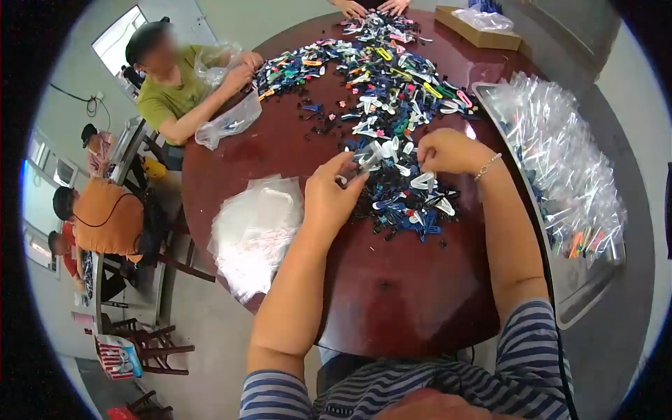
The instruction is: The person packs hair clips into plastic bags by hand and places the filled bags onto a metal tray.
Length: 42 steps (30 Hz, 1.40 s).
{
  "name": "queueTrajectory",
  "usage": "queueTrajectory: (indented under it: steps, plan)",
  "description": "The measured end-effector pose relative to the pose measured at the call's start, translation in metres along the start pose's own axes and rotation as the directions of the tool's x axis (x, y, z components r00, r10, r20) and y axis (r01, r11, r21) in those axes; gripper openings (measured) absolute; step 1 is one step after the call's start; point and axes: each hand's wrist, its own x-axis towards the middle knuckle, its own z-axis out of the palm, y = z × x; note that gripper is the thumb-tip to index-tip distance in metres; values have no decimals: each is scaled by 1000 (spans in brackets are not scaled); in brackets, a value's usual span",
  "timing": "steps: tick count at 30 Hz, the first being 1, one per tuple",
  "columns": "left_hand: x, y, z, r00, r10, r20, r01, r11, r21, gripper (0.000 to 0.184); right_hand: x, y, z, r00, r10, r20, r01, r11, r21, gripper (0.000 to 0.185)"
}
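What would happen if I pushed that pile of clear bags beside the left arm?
The clear bags would probably flop, since they look like thin, see-through film. They might slide apart, because they overlap unevenly on the shiny table.

We see a glossy table [406, 287] of deep reddish brown. Over its top, we find clips [381, 105] in black, white and several blues, dotted with yellow, orange, green, red and pink. On the table's left part, the bags [255, 231] look clear to whitish, tinged pinkish red. Right of the table, we note a silvery-grey tray [584, 304] and clear packets [553, 154] glinting white. Near the table's far edge is a tan box [476, 33]. At its near edge, we spot a navy-and-grey striped sleeve [276, 399]; to its left, a yellow-green shirt [157, 101] and a black cap [145, 42].
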Motion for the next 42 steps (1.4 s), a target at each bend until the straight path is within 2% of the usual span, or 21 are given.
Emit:
queueTrajectory:
  steps: [4,8,10,14,16,17,19,21,23,25,27,28,29,32,33,35,37,39,42]
  plan:
    - [0,1,-2,998,-59,32,60,998,-19,45,4,-17,14,1000,26,-4,-26,991,-129,17]
    - [0,-2,0,998,-57,27,58,998,-15,44,3,-21,16,999,-27,-20,24,986,-162,17]
    - [0,-5,3,1000,18,1,-18,1000,-4,43,6,-15,17,999,-31,24,34,990,-137,16]
    - [-1,-2,4,1000,19,13,-19,1000,-3,43,8,-15,23,999,-28,20,31,978,-205,14]
    - [1,1,3,995,-75,71,78,996,-39,45,11,-14,29,997,-37,-64,16,951,-309,13]
    - [0,1,3,994,-75,74,78,996,-38,45,12,-15,33,997,-36,-65,14,952,-307,13]
    - [0,1,4,997,-42,62,43,999,-10,45,16,-17,42,975,-108,-194,33,935,-354,16]
    - [-1,-2,6,998,-17,63,16,1000,11,44,24,-14,54,975,-46,-219,-32,940,-338,14]
    - [-1,-2,9,997,7,72,-9,1000,30,43,24,-12,63,895,-174,-411,59,959,-277,14]
    - [-2,0,10,998,13,64,-13,1000,-6,42,26,-6,62,891,-161,-425,49,964,-262,15]
    - [-2,1,12,997,-7,77,8,1000,-10,41,29,0,56,907,-108,-408,105,994,-31,15]
    - [-2,-1,13,998,4,67,-3,1000,-3,41,30,2,53,918,-25,-396,73,992,106,20]
    - [-2,-2,13,998,15,55,-15,1000,5,41,27,4,49,935,175,-310,-55,931,361,19]
    - [-2,-2,13,998,-11,65,9,999,36,42,23,18,39,925,309,-221,-93,748,657,18]
    - [-2,-3,14,998,-3,65,-1,999,47,42,22,20,36,925,308,-220,-91,746,660,18]
    - [-2,-7,15,998,21,63,-26,996,81,42,20,26,31,927,341,-157,-75,578,812,21]
    - [-2,-9,16,997,50,56,-55,993,109,42,17,25,26,929,351,-117,-108,561,821,25]
    - [-2,-9,14,991,131,38,-136,978,160,42,16,29,25,943,327,-60,-102,456,884,26]
    - [-3,-6,13,994,101,30,-105,981,164,42,16,31,21,964,266,-22,-72,339,938,26]
